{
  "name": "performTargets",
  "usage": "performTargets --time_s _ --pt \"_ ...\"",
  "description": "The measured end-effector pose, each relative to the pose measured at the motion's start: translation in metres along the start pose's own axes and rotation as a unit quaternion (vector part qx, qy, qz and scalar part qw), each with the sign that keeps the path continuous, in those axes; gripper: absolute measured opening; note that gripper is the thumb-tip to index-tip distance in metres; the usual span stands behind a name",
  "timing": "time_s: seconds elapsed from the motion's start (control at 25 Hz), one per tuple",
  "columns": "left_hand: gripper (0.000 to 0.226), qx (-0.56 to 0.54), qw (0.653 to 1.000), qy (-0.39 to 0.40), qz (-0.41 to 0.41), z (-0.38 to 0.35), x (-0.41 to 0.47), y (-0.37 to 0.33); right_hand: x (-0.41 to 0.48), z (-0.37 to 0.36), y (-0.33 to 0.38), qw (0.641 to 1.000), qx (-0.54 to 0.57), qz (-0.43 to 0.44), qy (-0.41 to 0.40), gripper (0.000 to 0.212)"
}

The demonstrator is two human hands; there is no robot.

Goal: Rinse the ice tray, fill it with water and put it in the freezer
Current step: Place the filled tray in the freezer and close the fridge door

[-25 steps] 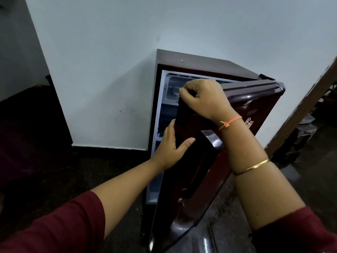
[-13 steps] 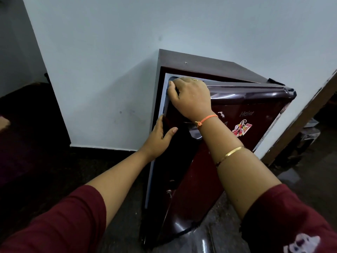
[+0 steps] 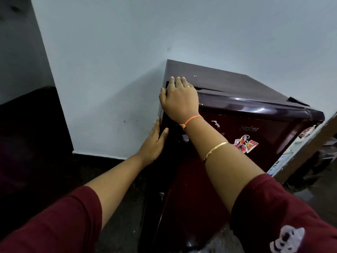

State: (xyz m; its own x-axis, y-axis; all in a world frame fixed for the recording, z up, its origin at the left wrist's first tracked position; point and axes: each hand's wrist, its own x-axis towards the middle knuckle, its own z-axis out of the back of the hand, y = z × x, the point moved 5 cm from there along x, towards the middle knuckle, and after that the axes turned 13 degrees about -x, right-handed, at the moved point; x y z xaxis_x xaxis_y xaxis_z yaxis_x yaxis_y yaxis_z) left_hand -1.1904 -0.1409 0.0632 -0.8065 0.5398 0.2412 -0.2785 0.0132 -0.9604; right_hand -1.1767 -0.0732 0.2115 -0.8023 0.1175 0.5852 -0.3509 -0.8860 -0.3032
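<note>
I read this as the last step: shutting the fridge door (image 3: 264, 128). The right hand (image 3: 179, 99) lies flat over its top corner and the left hand (image 3: 153, 141) lies straight-fingered along its free edge; neither grips. A thin gap shows on top. The ice tray is unseen, presumably inside. Next: press the door home.

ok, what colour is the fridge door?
Glossy dark maroon fridge door, with stickers; seen in the head view.

I see a maroon left sleeve (image 3: 54, 225) at 7 o'clock, a maroon right sleeve (image 3: 273, 207) at 5 o'clock bearing a white print (image 3: 288, 240), and on that arm an orange thread (image 3: 193, 118) at the wrist, a gold bangle (image 3: 216, 148) and a ring (image 3: 186, 86) on the right hand (image 3: 179, 101).
</note>
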Motion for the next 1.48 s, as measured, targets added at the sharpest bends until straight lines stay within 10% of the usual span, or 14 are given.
performTargets --time_s 0.6,1.48 --pt "0.070 0.019 0.999 0.021 -0.027 0.003 0.037 0.026 0.040 -0.026 0.007 0.999 -0.037 -0.011 0.002 0.034" --pt "0.067 0.116 0.991 0.061 -0.018 -0.009 -0.044 -0.037 -0.027 -0.013 0.002 0.990 0.074 -0.007 0.118 0.059"
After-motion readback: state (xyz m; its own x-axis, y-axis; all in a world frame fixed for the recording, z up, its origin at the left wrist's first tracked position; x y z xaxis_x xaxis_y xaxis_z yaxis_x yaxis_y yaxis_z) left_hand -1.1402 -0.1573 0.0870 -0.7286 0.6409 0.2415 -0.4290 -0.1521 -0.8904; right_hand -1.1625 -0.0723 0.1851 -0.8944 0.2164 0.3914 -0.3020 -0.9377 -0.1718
